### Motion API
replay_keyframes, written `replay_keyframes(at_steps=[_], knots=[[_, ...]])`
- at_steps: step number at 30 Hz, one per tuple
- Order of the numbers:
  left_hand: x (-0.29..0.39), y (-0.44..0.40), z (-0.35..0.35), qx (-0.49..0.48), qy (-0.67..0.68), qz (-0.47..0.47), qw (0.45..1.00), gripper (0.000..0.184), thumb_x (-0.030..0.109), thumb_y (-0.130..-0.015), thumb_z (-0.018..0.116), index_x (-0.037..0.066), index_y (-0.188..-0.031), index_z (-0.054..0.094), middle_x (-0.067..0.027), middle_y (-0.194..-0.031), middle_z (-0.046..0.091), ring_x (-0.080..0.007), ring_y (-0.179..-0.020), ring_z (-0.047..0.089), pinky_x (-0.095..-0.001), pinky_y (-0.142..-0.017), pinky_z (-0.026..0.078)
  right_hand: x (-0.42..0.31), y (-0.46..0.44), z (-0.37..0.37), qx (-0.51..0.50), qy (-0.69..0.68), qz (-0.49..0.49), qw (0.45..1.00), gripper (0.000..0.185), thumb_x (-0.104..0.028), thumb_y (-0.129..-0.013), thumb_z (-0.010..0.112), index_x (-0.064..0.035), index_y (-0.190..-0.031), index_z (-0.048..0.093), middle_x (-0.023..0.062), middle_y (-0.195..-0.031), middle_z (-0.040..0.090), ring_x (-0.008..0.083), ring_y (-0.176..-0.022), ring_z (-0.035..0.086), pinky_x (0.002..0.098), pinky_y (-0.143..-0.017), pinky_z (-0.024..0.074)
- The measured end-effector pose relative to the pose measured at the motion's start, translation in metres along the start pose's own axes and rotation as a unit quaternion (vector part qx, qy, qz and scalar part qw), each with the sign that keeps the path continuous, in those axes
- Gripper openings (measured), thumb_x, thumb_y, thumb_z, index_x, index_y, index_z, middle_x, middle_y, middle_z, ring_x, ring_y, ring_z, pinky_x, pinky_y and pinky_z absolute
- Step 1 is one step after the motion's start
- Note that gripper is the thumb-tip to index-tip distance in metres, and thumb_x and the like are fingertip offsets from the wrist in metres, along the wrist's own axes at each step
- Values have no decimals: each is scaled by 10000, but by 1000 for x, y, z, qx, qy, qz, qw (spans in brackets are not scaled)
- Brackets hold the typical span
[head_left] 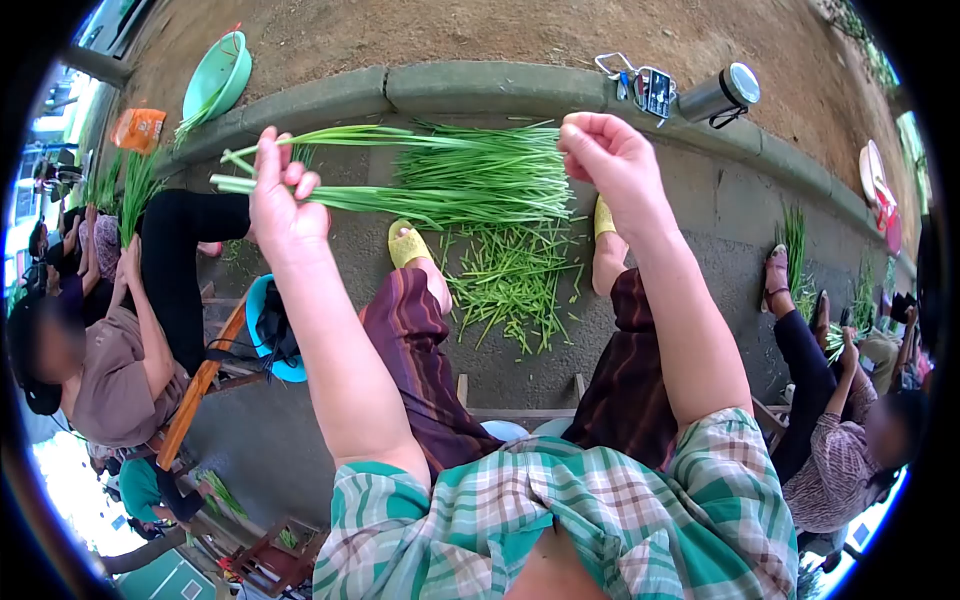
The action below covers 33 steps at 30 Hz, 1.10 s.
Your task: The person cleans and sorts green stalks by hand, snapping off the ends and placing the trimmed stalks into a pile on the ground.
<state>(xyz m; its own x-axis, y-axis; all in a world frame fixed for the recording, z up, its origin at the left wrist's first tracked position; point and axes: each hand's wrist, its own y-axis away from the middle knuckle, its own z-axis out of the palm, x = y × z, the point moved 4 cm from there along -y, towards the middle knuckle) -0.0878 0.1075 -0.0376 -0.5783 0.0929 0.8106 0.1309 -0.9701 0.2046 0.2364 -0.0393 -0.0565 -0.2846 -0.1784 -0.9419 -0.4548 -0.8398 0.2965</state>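
Observation:
My left hand [285,195] is closed around a few long green garlic chives [365,135], their pale ends sticking out to the left past the fingers. The strands stretch rightward above a wide heap of garlic chives [480,175] lying on the ground. To the right of that heap, my right hand [610,160] is raised with thumb and fingers pinched together; whether a thin piece is between them I cannot make out. Short cut green pieces [515,285] are scattered between my yellow slippers [408,243].
Along the kerb [480,88] stand a steel tumbler [715,95] and a small device [652,92]. A green basin [218,75] and orange bag [138,130] are at far left. Seated people [120,370] handle green bunches on both sides. A blue container [275,330] is near my left leg.

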Motion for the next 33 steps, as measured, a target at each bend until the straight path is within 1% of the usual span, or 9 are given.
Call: replay_keyframes(at_steps=[2,5,9,11,19,25,30,31,33], knots=[[7,-6,-14,13,31,9,999,226,189,-922,654,79,-1114,611,-22,-897,654,-39,-569,434,-180,-432,312,9,1,4,-83,150,-34,985,188,-141,-897,648,10,-1008,654,19,-821,653,92,-702,596,245,-638,505],[16,-7,-23,41,55,13,998,209,205,-926,650,91,-1097,612,-15,-893,659,-43,-563,429,-182,-437,315,17,20,16,-186,340,-45,921,190,-151,-849,638,-27,-974,709,120,-818,702,188,-744,667,334,-684,530],[19,-9,-26,36,71,1,997,202,205,-934,637,89,-1097,611,-21,-893,658,-52,-560,429,-186,-437,318,48,47,36,-407,418,-51,811,212,-215,-835,619,-69,-946,725,147,-846,702,301,-803,678,398,-768,525],[20,-9,-25,38,80,-6,996,199,203,-939,628,86,-1100,609,-24,-895,658,-55,-559,429,-190,-437,321,57,56,40,-459,446,-3,768,223,-241,-846,619,-62,-930,722,153,-840,698,323,-807,669,419,-756,519],[12,-10,-19,12,-36,9,999,281,239,-1000,519,1,-1131,588,-114,-1013,644,-95,-655,499,-211,-458,379,80,41,23,-407,525,-35,747,289,-298,-883,592,-66,-1011,707,161,-858,692,340,-815,660,428,-746,518],[2,20,27,-34,-275,67,959,270,244,-1000,522,20,-1118,617,-61,-852,642,-23,-548,439,-152,-428,317,165,34,-12,-433,564,99,696,305,-313,-869,564,-72,-970,722,154,-905,706,322,-864,675,423,-798,525],[-18,39,47,-75,-398,141,903,287,289,-994,508,64,-1025,685,7,-838,653,-27,-680,451,-211,-609,357,233,13,-37,-402,634,164,640,301,-302,-831,585,-54,-934,720,158,-909,708,307,-821,695,421,-760,548],[-18,43,50,-74,-399,140,903,287,289,-994,508,64,-1025,685,7,-838,653,-27,-680,451,-211,-609,357,251,7,-42,-404,634,165,639,301,-302,-831,585,-54,-934,720,158,-909,708,307,-821,695,421,-760,548],[-18,54,55,-92,-468,121,871,305,311,-998,517,58,-1048,680,15,-917,657,-26,-820,507,-213,-734,399,270,-13,-52,-251,635,113,722,268,-279,-816,579,-72,-904,724,152,-899,709,311,-838,693,422,-766,549]])
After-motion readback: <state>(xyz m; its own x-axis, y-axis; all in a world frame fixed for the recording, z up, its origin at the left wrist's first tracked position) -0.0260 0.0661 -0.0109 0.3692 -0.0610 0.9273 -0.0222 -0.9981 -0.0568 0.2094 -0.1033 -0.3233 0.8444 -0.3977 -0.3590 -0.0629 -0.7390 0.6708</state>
